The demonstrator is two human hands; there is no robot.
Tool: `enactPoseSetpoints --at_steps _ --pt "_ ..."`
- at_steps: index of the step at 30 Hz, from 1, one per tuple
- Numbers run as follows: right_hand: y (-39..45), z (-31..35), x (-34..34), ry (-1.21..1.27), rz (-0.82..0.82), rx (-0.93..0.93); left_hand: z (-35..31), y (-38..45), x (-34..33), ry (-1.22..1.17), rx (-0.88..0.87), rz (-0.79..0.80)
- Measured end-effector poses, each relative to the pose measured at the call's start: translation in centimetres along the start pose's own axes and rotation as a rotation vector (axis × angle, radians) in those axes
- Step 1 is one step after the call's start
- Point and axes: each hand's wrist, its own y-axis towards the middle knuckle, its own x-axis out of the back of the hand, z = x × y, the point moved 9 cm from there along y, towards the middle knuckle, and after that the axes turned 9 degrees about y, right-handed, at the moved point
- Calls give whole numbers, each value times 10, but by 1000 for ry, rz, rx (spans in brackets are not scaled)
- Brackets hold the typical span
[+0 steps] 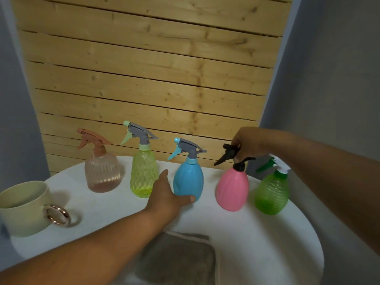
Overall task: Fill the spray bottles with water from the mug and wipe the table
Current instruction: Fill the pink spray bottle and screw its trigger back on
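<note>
Several spray bottles stand in a row on the round white table [257, 239]: a peach one [102, 171], a yellow-green one [144, 173], a blue one [188, 178], a pink one [232, 190] with a black trigger head and a green one [271, 193]. My left hand [167, 195] is spread around the base of the blue bottle, thumb across its front. My right hand [249, 144] grips the black spray head of the pink bottle from above. A pale green mug [23, 208] with a metallic handle sits at the left. A grey cloth [178, 258] lies folded near the front edge.
A wooden slat wall stands right behind the bottles, with grey walls at both sides. The table's curved edge runs close past the green bottle on the right. Bare white tabletop shows between the mug and the cloth.
</note>
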Motion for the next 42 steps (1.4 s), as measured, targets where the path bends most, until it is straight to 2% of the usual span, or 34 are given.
enactPoseSetpoints --at_steps 6,10,17,23,30,35,38,42 --pt "-33 19 30 -1 -34 24 -28 -25 22 -45 -42 24" --pt "-84 65 77 -13 -71 93 -54 -64 39 -80 -86 145" --pt "-164 163 99 229 -95 261 -52 -155 91 -74 -159 236" --pt "-198 240 45 353 22 378 -12 -226 161 -102 -131 91" --pt "-228 298 -25 580 137 462 31 -285 188 -103 -71 17" --pt "-240 315 -85 806 202 445 62 -313 197 -31 -48 -41" --pt "-239 314 -121 859 234 400 81 -323 205 32 -35 7" --pt "-232 306 -151 958 275 355 96 -333 217 -23 -39 53"
